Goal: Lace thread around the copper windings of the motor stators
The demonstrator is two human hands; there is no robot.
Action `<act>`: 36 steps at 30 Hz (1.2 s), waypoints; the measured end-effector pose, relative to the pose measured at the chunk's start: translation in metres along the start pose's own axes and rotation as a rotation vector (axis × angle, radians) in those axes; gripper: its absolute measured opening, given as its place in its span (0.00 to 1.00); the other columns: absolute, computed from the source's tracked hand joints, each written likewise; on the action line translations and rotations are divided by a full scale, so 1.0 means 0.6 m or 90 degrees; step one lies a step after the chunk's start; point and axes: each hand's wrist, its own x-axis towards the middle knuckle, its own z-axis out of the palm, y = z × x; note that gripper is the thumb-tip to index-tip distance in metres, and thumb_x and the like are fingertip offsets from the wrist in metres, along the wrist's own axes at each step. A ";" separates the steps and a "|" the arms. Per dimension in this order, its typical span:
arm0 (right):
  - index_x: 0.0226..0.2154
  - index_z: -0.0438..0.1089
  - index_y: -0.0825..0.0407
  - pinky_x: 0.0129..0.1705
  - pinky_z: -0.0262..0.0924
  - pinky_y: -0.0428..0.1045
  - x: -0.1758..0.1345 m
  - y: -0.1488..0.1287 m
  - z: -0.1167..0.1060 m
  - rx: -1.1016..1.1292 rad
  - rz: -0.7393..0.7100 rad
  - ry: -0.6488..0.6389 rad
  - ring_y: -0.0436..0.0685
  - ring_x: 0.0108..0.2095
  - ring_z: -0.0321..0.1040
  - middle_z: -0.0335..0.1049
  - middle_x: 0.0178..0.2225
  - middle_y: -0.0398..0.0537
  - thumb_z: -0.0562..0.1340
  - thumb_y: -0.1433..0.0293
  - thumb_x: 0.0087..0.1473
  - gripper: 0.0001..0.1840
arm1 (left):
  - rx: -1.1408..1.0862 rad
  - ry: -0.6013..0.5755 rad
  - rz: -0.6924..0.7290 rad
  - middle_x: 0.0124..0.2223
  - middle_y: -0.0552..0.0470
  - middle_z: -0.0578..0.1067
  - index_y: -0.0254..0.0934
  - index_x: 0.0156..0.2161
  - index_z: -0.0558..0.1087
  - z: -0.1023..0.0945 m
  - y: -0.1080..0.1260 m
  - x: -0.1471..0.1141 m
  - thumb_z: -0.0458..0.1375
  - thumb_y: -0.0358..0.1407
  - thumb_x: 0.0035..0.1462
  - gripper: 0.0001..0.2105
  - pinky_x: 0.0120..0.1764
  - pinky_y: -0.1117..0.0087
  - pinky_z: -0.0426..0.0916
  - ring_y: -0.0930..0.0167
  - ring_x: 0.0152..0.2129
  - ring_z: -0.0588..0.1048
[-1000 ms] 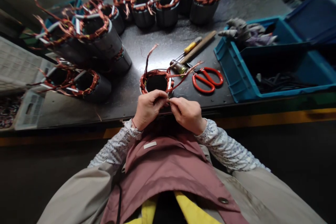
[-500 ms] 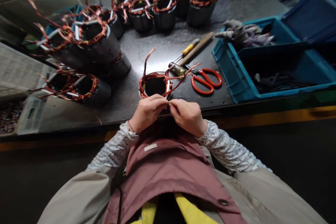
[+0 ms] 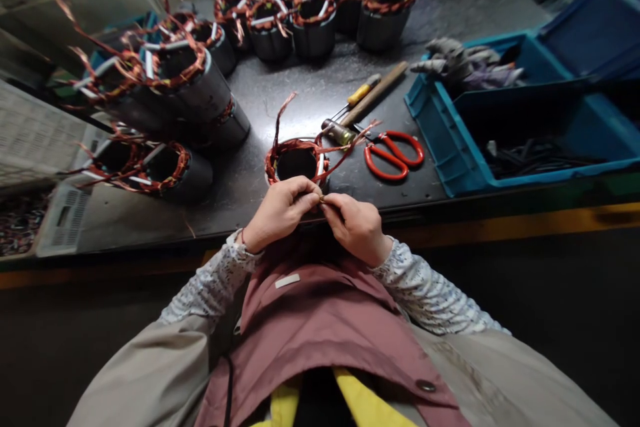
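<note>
My left hand [image 3: 286, 209] and my right hand [image 3: 357, 223] meet in front of me at the bench edge, thumbs and forefingers pinched tip to tip. A tiny brownish bit shows between the fingertips; it is too small to name. Right behind them stands a motor stator [image 3: 296, 161], its copper windings laced around a dark round bore. Twisted copper leads rise from its left side and stretch out to the right. Part of its near rim is hidden by my left hand.
Red-handled scissors [image 3: 393, 155], a wooden-handled hammer [image 3: 373, 95] and a yellow-handled screwdriver [image 3: 363, 91] lie right of the stator. Blue bins [image 3: 440, 140] stand at the right, one with gloves [image 3: 463, 63]. Several more stators [image 3: 313, 30] stand at the back and left.
My hands have shifted slightly, the right one a little lower and to the left. More of the tiny brownish bit now shows between the fingertips. The stator and tools stay put.
</note>
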 end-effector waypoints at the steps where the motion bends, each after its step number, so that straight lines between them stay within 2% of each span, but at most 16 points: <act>1: 0.38 0.67 0.56 0.29 0.59 0.45 0.001 0.000 -0.003 -0.025 -0.016 -0.012 0.50 0.28 0.72 0.75 0.29 0.48 0.57 0.74 0.63 0.03 | 0.026 0.007 0.012 0.29 0.54 0.75 0.33 0.30 0.71 0.001 0.000 0.000 0.54 0.31 0.57 0.06 0.32 0.77 0.65 0.76 0.26 0.71; 7: 0.29 0.68 0.55 0.23 0.45 0.49 0.017 -0.006 -0.023 -0.217 -0.086 -0.120 0.49 0.20 0.60 0.68 0.21 0.44 0.56 0.75 0.62 0.11 | 0.155 -0.009 0.058 0.29 0.54 0.75 0.33 0.30 0.73 0.000 0.000 0.004 0.56 0.28 0.56 0.06 0.32 0.76 0.64 0.75 0.27 0.72; 10: 0.24 0.67 0.54 0.23 0.43 0.49 0.021 -0.010 -0.031 -0.164 -0.066 -0.156 0.48 0.19 0.58 0.66 0.19 0.44 0.56 0.76 0.59 0.13 | 0.212 -0.036 0.090 0.31 0.53 0.76 0.33 0.30 0.75 -0.002 0.001 0.008 0.57 0.27 0.56 0.05 0.32 0.76 0.63 0.75 0.28 0.73; 12: 0.22 0.66 0.54 0.24 0.46 0.47 0.018 -0.013 -0.038 -0.001 0.031 -0.157 0.48 0.19 0.58 0.66 0.18 0.43 0.56 0.75 0.59 0.14 | 0.217 -0.046 0.114 0.31 0.53 0.76 0.33 0.30 0.75 -0.001 -0.002 0.008 0.58 0.27 0.57 0.05 0.32 0.76 0.64 0.75 0.28 0.73; 16: 0.22 0.67 0.52 0.21 0.49 0.44 -0.001 -0.026 -0.057 0.428 0.409 -0.098 0.46 0.16 0.56 0.64 0.16 0.38 0.59 0.71 0.58 0.13 | 0.144 -0.001 0.135 0.32 0.54 0.76 0.34 0.37 0.75 0.005 -0.020 0.000 0.56 0.29 0.60 0.05 0.32 0.78 0.66 0.77 0.27 0.73; 18: 0.22 0.67 0.52 0.18 0.45 0.43 -0.011 -0.031 -0.062 0.526 0.546 -0.049 0.45 0.14 0.52 0.62 0.15 0.37 0.60 0.69 0.56 0.11 | 0.088 0.007 0.173 0.35 0.53 0.76 0.35 0.45 0.74 0.009 -0.031 -0.005 0.55 0.31 0.62 0.09 0.34 0.79 0.68 0.77 0.28 0.74; 20: 0.22 0.67 0.52 0.16 0.43 0.43 -0.016 -0.035 -0.063 0.549 0.595 -0.030 0.45 0.14 0.50 0.60 0.14 0.36 0.61 0.69 0.54 0.11 | 0.066 -0.015 0.246 0.38 0.50 0.76 0.37 0.49 0.74 0.011 -0.038 -0.007 0.55 0.34 0.63 0.11 0.36 0.78 0.68 0.76 0.32 0.75; 21: 0.21 0.67 0.52 0.16 0.44 0.43 -0.016 -0.036 -0.062 0.541 0.591 -0.039 0.45 0.14 0.49 0.59 0.14 0.36 0.61 0.69 0.54 0.11 | 0.067 -0.028 0.284 0.39 0.49 0.76 0.38 0.48 0.75 0.013 -0.039 -0.008 0.56 0.35 0.63 0.11 0.36 0.78 0.68 0.76 0.32 0.75; 23: 0.21 0.67 0.52 0.19 0.49 0.44 -0.012 -0.037 -0.060 0.482 0.526 -0.057 0.46 0.16 0.52 0.59 0.15 0.37 0.61 0.69 0.54 0.12 | 0.076 -0.042 0.336 0.37 0.49 0.76 0.37 0.42 0.77 0.015 -0.038 -0.006 0.56 0.36 0.63 0.09 0.35 0.78 0.68 0.76 0.31 0.74; 25: 0.22 0.68 0.52 0.24 0.55 0.45 -0.011 -0.037 -0.057 0.382 0.436 -0.041 0.47 0.21 0.58 0.64 0.20 0.40 0.61 0.69 0.54 0.10 | 0.083 -0.047 0.352 0.34 0.49 0.77 0.36 0.37 0.78 0.016 -0.034 -0.004 0.55 0.36 0.64 0.10 0.34 0.77 0.67 0.76 0.30 0.74; 27: 0.28 0.69 0.52 0.25 0.58 0.45 -0.015 -0.038 -0.057 0.334 0.400 -0.027 0.48 0.22 0.61 0.68 0.25 0.43 0.61 0.68 0.56 0.07 | 0.108 -0.055 0.344 0.34 0.48 0.77 0.36 0.36 0.78 0.016 -0.030 -0.001 0.54 0.37 0.64 0.12 0.34 0.77 0.67 0.75 0.30 0.74; 28: 0.31 0.69 0.52 0.24 0.57 0.45 -0.020 -0.040 -0.059 0.348 0.409 -0.053 0.47 0.21 0.60 0.69 0.25 0.42 0.60 0.68 0.57 0.06 | 0.133 -0.060 0.338 0.35 0.48 0.77 0.37 0.37 0.78 0.016 -0.029 0.000 0.53 0.37 0.65 0.12 0.33 0.77 0.67 0.75 0.30 0.74; 31: 0.34 0.69 0.52 0.19 0.54 0.43 -0.038 -0.051 -0.076 0.390 0.413 -0.202 0.46 0.15 0.57 0.65 0.18 0.37 0.56 0.70 0.61 0.07 | 0.237 -0.057 0.320 0.39 0.49 0.77 0.39 0.37 0.79 0.016 -0.033 -0.001 0.50 0.36 0.65 0.14 0.32 0.77 0.66 0.75 0.31 0.74; 33: 0.34 0.71 0.52 0.23 0.59 0.44 -0.047 -0.059 -0.097 0.335 0.338 -0.219 0.48 0.19 0.64 0.69 0.21 0.41 0.56 0.73 0.61 0.08 | 0.288 -0.011 0.308 0.42 0.51 0.77 0.40 0.37 0.79 0.017 -0.038 -0.005 0.50 0.35 0.65 0.14 0.33 0.77 0.65 0.75 0.33 0.74; 36: 0.38 0.73 0.50 0.29 0.64 0.46 -0.046 -0.064 -0.127 0.251 0.233 -0.130 0.51 0.26 0.69 0.73 0.28 0.45 0.58 0.77 0.59 0.10 | 0.342 0.130 0.303 0.43 0.52 0.77 0.42 0.37 0.79 0.017 -0.047 -0.013 0.52 0.35 0.64 0.12 0.36 0.75 0.65 0.74 0.35 0.72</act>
